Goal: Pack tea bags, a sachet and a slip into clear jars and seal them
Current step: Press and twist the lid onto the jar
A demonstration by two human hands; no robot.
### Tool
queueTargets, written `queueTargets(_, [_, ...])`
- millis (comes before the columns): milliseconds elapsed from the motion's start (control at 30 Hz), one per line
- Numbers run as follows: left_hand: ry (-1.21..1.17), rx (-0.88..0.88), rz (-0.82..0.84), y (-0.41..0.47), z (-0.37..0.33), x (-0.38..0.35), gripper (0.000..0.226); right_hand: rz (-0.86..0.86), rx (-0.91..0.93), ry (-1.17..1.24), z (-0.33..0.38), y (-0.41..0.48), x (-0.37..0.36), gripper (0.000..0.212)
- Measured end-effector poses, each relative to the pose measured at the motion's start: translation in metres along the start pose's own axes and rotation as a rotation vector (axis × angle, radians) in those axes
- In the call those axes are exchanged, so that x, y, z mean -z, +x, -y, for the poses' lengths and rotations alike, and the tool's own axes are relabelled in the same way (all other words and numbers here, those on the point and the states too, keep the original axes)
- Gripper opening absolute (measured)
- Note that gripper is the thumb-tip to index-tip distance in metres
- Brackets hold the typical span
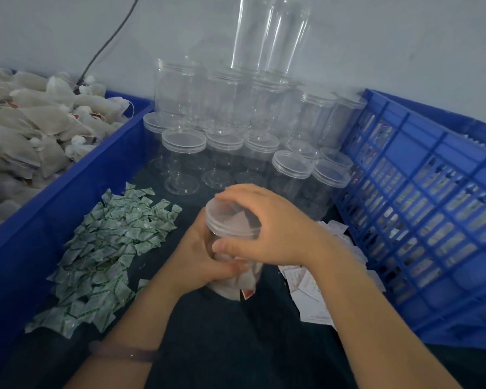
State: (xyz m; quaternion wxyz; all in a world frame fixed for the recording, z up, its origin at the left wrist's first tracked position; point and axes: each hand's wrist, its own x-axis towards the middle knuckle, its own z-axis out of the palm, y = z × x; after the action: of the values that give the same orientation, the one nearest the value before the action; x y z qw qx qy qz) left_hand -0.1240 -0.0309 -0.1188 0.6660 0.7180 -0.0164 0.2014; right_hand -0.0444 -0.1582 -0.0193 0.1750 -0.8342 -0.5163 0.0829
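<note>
Head view: I see both hands on one clear jar (pixel 237 282) at the middle of the dark cloth (pixel 236 346). The left hand (pixel 199 256) grips the jar's body from the left, fingers curled round its wall. The right hand (pixel 267 228) sits over the lid (pixel 227 217), fingers arched across the top and thumb pressed against the rim, so it holds the lid on the jar's mouth. I cannot tell how far the lid is screwed on. Pale tea bags and a red tag show through the jar's wall near its base.

A heap of green-and-white sachets (pixel 110 248) lies on the cloth to the left of the jar. White slips (pixel 306 284) lie scattered to its right, beside the latticed blue crate (pixel 432 206). Empty jars (pixel 230 130) stand stacked in tiers behind, against the wall. Loose tea bags (pixel 40 122) fill the blue bin (pixel 82 186) at far left. A bracelet (pixel 124 353) circles the left wrist.
</note>
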Motion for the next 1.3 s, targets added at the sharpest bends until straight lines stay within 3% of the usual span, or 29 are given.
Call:
queueTargets(133, [0.039, 0.029, -0.104, -0.002, 0.003, -0.01, 0.081, -0.197, -0.07, 0.126, 0.001, 0.0, -0.019, 0.061])
queueTargets(367, [0.115, 0.028, -0.169, -0.004, 0.009, -0.023, 0.089, -0.424, -0.197, 0.052, 0.004, -0.006, -0.04, 0.061])
queueTargets(433, [0.125, 0.034, -0.142, -0.004, 0.007, -0.021, 0.09, -0.417, -0.21, -0.013, 0.007, -0.006, -0.04, 0.065])
queueTargets(500, [0.114, 0.03, -0.09, -0.004, 0.003, -0.013, 0.091, -0.293, -0.15, -0.088, 0.004, -0.006, -0.031, 0.079])
queueTargets(600, [0.039, 0.024, -0.014, -0.006, -0.003, -0.009, 0.082, -0.093, -0.027, 0.101, -0.003, -0.008, -0.009, 0.084])
queueTargets(733, [-0.048, 0.019, -0.11, -0.007, -0.002, -0.028, 0.066, -0.171, -0.025, 0.31, -0.012, -0.004, -0.01, 0.052])
queueTargets(800, [-0.062, 0.013, -0.138, -0.009, 0.0, -0.031, 0.064, -0.233, -0.049, 0.351, -0.012, -0.004, -0.018, 0.047])
queueTargets(1000, [0.008, -0.032, -0.096, -0.012, 0.004, -0.023, 0.079, -0.489, -0.026, 0.271, -0.004, -0.016, -0.042, 0.054])
queueTargets(1200, [0.155, -0.04, -0.142, -0.013, 0.007, -0.025, 0.094, -0.335, -0.125, 0.326, -0.004, -0.025, -0.037, 0.065])
queueTargets(1300, [0.189, -0.03, -0.178, -0.011, 0.007, -0.026, 0.1, -0.385, -0.172, 0.319, -0.001, -0.025, -0.043, 0.072])
